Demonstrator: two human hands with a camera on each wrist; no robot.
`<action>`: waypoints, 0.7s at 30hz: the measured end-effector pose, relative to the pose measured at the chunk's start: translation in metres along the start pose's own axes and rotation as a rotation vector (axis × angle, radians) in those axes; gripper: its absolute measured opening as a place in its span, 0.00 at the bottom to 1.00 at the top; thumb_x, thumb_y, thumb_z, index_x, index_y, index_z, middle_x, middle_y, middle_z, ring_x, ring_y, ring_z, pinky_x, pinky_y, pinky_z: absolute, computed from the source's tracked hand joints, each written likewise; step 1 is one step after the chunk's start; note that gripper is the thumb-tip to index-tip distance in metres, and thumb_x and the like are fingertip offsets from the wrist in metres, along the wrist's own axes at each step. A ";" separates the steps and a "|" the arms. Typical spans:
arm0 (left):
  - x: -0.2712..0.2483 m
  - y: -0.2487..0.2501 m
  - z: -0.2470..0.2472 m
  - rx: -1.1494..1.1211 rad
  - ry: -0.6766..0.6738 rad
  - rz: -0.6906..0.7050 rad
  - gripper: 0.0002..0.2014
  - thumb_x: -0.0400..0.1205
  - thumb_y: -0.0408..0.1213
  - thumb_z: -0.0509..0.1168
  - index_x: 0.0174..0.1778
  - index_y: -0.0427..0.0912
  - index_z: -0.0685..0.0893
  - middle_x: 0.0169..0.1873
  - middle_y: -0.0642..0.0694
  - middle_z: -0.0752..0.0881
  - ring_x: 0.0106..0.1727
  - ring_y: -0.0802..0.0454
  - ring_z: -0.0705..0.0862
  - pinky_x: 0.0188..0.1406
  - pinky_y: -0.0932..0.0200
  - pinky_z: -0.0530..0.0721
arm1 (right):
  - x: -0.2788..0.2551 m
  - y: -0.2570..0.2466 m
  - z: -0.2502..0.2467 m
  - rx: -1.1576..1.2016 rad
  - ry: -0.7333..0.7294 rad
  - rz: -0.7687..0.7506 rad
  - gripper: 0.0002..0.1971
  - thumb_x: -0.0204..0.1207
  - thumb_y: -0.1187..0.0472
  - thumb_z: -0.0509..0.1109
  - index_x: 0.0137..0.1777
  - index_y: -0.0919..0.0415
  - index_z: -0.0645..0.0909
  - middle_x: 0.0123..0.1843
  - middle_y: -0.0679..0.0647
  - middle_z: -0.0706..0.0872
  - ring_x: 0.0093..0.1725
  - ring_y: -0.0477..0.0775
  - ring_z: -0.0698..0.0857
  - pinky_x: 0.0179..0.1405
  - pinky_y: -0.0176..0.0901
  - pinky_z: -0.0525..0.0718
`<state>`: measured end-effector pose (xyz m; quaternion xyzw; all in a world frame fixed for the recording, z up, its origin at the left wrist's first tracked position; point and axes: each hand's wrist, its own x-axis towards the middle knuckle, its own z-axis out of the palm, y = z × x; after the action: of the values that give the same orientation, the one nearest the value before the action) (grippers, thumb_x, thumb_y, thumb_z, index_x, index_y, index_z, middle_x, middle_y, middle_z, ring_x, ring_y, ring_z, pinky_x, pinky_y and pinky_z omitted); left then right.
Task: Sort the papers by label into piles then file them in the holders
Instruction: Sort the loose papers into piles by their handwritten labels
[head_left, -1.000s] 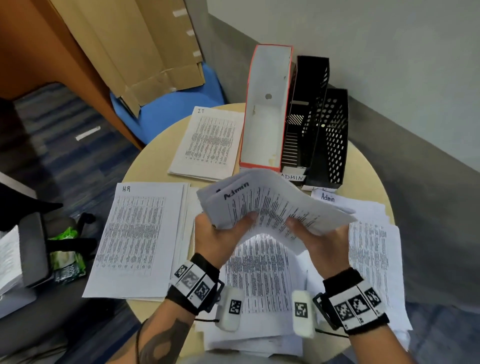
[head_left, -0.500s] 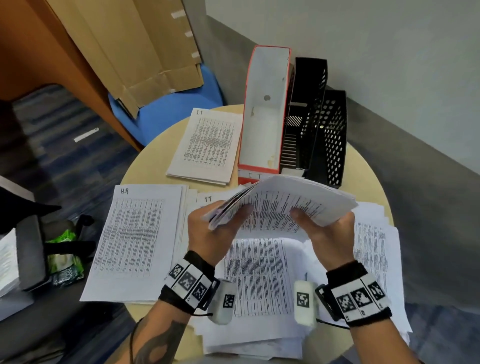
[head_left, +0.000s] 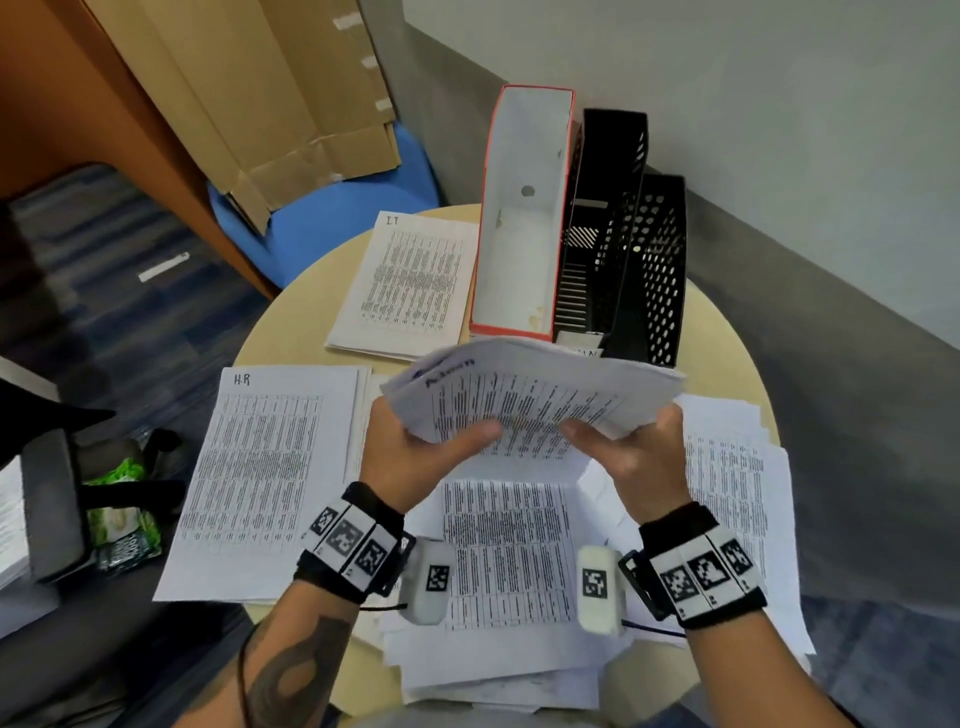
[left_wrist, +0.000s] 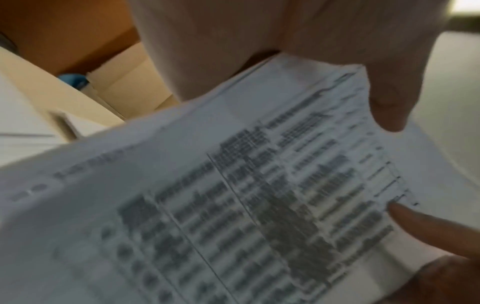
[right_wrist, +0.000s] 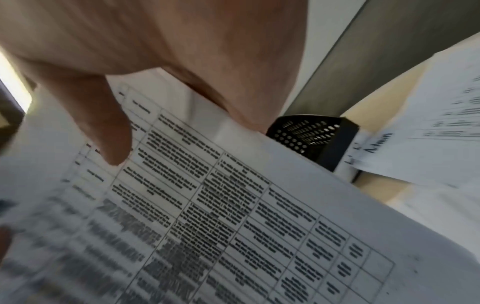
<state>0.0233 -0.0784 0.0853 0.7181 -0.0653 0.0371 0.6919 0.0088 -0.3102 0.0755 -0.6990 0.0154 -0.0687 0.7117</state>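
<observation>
Round beige table (head_left: 291, 332) stands by a grey wall, with a blue chair (head_left: 332, 228) and folded cardboard (head_left: 270, 98) at 11 o'clock beyond it. Three holders stand side by side at 12 o'clock on the table: a red-edged white holder (head_left: 524, 218), then a black holder (head_left: 608, 208), then a perforated black holder (head_left: 660, 270).

Head view: both hands hold one sheaf of papers (head_left: 530, 400) above the table centre, just in front of the holders' near ends. Left hand (head_left: 415, 457) grips the sheaf's 9 o'clock end, thumb on top. Right hand (head_left: 634, 462) grips the 3 o'clock end, likewise thumb on top. Top sheet's handwritten label reads "Admin", foreshortened. An HR pile (head_left: 260, 467) lies at 9 o'clock of the left hand, an IT pile (head_left: 410, 280) at 11 o'clock beside the white holder. Loose unsorted sheets (head_left: 509, 561) lie beneath and toward 6 o'clock of the hands, with more sheets (head_left: 727, 467) at 3 o'clock.

Left wrist view alone shows the sheaf's stacked edges close up, blurred, with a thumb tip at its lower right. Right wrist view alone shows the printed table legibly ruled, the right thumb pressed on it, the perforated holder's end past the sheaf's far edge, and an "Admin" sheet (right_wrist: 415, 148) on the table beside it.
</observation>
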 end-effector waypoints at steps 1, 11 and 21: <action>0.002 0.005 0.003 -0.030 0.025 0.032 0.22 0.65 0.47 0.84 0.52 0.72 0.89 0.49 0.61 0.93 0.56 0.58 0.91 0.51 0.63 0.89 | 0.001 -0.007 0.001 0.010 -0.001 -0.010 0.15 0.65 0.68 0.86 0.51 0.61 0.89 0.46 0.53 0.95 0.50 0.56 0.94 0.48 0.45 0.91; 0.002 -0.008 -0.016 0.025 0.069 -0.080 0.12 0.63 0.51 0.84 0.37 0.50 0.96 0.36 0.49 0.95 0.38 0.51 0.92 0.38 0.59 0.87 | -0.002 -0.020 -0.018 -0.043 -0.042 -0.142 0.18 0.71 0.66 0.79 0.61 0.68 0.84 0.53 0.57 0.92 0.56 0.59 0.90 0.55 0.50 0.87; 0.016 -0.019 -0.002 0.068 0.208 -0.188 0.36 0.60 0.55 0.88 0.63 0.50 0.87 0.59 0.52 0.91 0.64 0.52 0.88 0.57 0.61 0.88 | 0.010 -0.030 -0.011 0.037 0.262 -0.129 0.12 0.68 0.72 0.82 0.45 0.56 0.90 0.38 0.39 0.93 0.40 0.40 0.91 0.42 0.34 0.87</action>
<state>0.0424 -0.0759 0.0690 0.7363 0.0755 0.0482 0.6707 0.0147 -0.3225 0.1056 -0.6704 0.0621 -0.2053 0.7103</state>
